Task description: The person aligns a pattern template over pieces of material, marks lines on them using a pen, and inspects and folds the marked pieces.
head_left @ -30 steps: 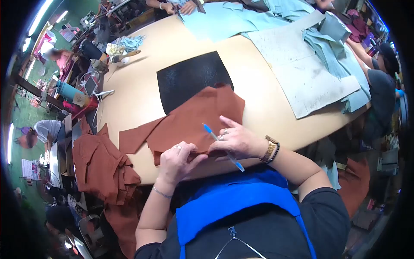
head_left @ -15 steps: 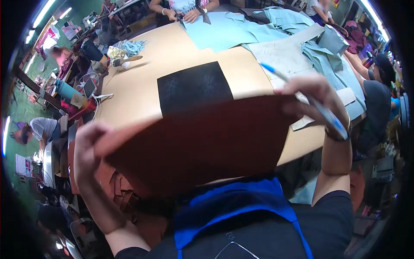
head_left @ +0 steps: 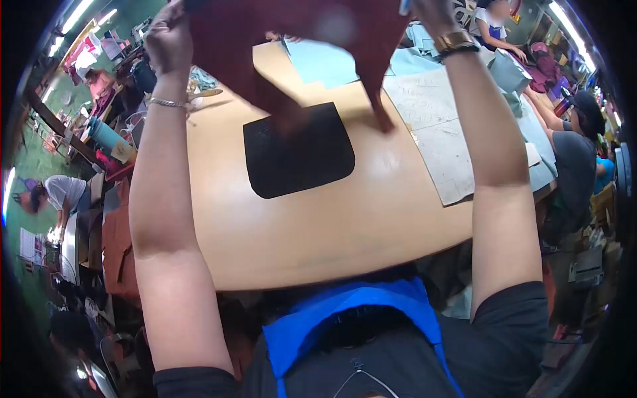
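Left hand [head_left: 167, 38] curled tight, right hand [head_left: 434, 20] partly cropped, both gripping one brown cloth [head_left: 229, 46], one black panel [head_left: 298, 159] below

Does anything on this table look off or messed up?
Nothing looks spilled. The black piece lies slightly crooked on the table, which may be harmless; the raised brown cloth is too blurred to check for damage.

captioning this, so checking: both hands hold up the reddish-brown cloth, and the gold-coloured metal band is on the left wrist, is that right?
Wrong wrist: the head view shows the gold-coloured metal band on the right one. The left hand and right hand do both hold up the reddish-brown cloth.
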Motion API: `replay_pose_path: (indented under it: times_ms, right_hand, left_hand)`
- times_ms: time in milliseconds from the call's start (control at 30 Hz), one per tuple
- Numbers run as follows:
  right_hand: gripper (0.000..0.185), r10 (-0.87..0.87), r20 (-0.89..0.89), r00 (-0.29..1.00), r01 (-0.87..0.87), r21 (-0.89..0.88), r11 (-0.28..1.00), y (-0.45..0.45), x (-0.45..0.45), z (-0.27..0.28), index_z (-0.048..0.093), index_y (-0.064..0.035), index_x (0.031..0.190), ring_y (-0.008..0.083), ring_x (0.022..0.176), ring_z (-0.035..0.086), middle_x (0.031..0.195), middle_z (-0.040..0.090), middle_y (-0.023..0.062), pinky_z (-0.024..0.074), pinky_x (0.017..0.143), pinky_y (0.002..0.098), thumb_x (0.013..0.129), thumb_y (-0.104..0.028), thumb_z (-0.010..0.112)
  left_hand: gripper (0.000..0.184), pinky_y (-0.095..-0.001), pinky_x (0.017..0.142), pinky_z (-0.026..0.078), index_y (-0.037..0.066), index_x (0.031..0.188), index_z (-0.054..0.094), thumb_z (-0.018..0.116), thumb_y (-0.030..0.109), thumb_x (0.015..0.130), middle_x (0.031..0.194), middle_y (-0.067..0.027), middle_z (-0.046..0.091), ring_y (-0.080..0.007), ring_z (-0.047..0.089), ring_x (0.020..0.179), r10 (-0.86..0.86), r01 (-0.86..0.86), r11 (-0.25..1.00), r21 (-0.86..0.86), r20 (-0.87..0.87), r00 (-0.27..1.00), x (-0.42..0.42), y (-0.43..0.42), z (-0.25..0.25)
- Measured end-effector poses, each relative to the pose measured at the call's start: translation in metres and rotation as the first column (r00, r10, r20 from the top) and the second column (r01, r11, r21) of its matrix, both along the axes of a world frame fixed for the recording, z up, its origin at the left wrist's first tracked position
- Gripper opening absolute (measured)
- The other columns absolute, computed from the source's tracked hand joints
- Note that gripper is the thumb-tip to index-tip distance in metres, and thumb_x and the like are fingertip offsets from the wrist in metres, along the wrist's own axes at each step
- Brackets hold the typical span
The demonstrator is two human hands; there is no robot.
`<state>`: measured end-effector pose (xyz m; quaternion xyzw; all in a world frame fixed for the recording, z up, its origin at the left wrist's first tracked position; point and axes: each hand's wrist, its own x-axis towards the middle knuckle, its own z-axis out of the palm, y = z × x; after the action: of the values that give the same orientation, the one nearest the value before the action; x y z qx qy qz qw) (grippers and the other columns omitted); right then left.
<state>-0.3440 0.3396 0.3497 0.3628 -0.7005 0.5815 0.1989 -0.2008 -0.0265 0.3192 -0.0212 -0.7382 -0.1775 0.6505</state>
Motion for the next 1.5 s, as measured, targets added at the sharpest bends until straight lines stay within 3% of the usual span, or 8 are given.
replay_pose_path:
  times_ms: [67,167,267,433,900,1100,1267,1500]
  right_hand:
    - [0.028,-0.251,-0.676,0.693,0.226,-0.127,0.966,0.008,0.021,-0.002,0.067,-0.0054,0.103,0.0157,0.067,0.063,0.076,0.068,0.0053,0.0505,0.062,0.0319,0.101,-0.019,0.043]
    - [0.018,-0.27,-0.465,0.843,0.342,0.077,0.937,0.053,0.014,-0.064,0.067,-0.006,0.107,0.0168,0.079,0.066,0.093,0.071,0.0095,0.0511,0.073,0.0297,0.093,-0.017,0.062]
    - [0.02,-0.065,-0.59,0.805,0.152,0.1,0.983,0.059,0.055,-0.127,0.071,-0.0097,0.1,0.0277,0.08,0.068,0.09,0.072,0.0118,0.0537,0.073,0.0356,0.083,0.0,0.065]
    - [0.017,0.03,-0.325,0.945,0.109,0.401,0.91,0.085,0.084,-0.266,0.069,-0.0123,0.09,0.0248,0.081,0.066,0.089,0.072,0.0055,0.0521,0.074,0.0353,0.076,-0.002,0.072]
    - [0.017,0.166,-0.129,0.978,-0.044,0.647,0.762,0.154,0.192,-0.279,0.068,-0.0077,0.09,0.0255,0.094,0.065,0.09,0.071,0.005,0.0492,0.091,0.0374,0.075,-0.008,0.077]
    - [0.062,-0.649,0.246,0.72,0.612,0.214,0.761,0.261,0.14,-0.325,0.047,-0.0034,0.134,0.0247,0.123,0.049,0.136,0.05,0.0152,0.0445,0.099,0.0347,0.085,-0.026,0.077]
    - [0.093,-0.344,0.827,0.445,0.771,-0.159,0.616,0.263,0.127,-0.301,0.017,-0.0061,0.151,0.0264,0.126,0.041,0.141,0.036,0.0171,0.0396,0.105,0.0451,0.085,-0.035,0.076]
    - [0.023,-0.308,0.828,0.469,0.73,-0.167,0.663,0.257,0.096,-0.288,0.059,-0.0153,0.099,0.0018,0.064,0.054,0.083,0.061,-0.0076,0.0367,0.045,0.0205,0.085,-0.024,0.076]
  left_hand:
    - [0.024,-0.0256,0.083,0.05,0.006,0.116,0.07,0.06,0.015,0.096,0.106,-0.0056,0.073,-0.0099,0.065,0.092,-0.123,0.12,0.969,0.214,0.001,0.992,0.028,0.028,-0.002]
    - [0.022,-0.0312,0.089,0.051,0.003,0.106,0.07,0.059,-0.005,0.089,0.107,-0.0109,0.071,-0.0244,0.068,0.1,-0.144,0.109,0.953,-0.281,-0.109,0.984,0.057,0.037,-0.045]
    - [0.031,-0.0354,0.093,0.051,0.006,0.107,0.071,0.061,-0.01,0.083,0.114,-0.0139,0.069,-0.0258,0.064,0.114,-0.047,0.092,0.971,-0.219,0.2,0.979,0.098,0.057,-0.129]
    - [0.05,-0.0353,0.079,0.056,0.012,0.105,0.073,0.057,-0.016,0.067,0.111,-0.0084,0.066,-0.0269,0.066,0.097,-0.234,0.065,0.963,0.261,0.695,0.68,0.152,0.072,-0.271]
    - [0.045,-0.0375,0.079,0.048,0.012,0.102,0.073,0.061,-0.006,0.062,0.098,-0.0038,0.064,-0.0242,0.06,0.09,-0.025,0.095,0.995,-0.022,0.884,0.467,0.267,0.136,-0.264]
    - [0.049,-0.0425,0.092,0.046,0.014,0.108,0.071,0.062,-0.003,0.063,0.111,-0.0052,0.063,-0.0268,0.058,0.104,-0.012,0.067,0.997,-0.023,0.878,0.479,0.281,0.149,-0.263]
    - [0.037,-0.0499,0.103,0.04,0.019,0.109,0.07,0.072,0.011,0.073,0.12,-0.0033,0.06,-0.0261,0.055,0.119,-0.006,0.178,0.98,-0.083,0.893,0.45,0.27,0.17,-0.261]
    - [0.021,-0.0492,0.094,0.051,0.017,0.1,0.073,0.072,0.014,0.079,0.113,-0.0036,0.066,-0.0265,0.062,0.113,-0.142,0.208,0.977,0.046,0.871,0.471,0.273,0.175,-0.275]
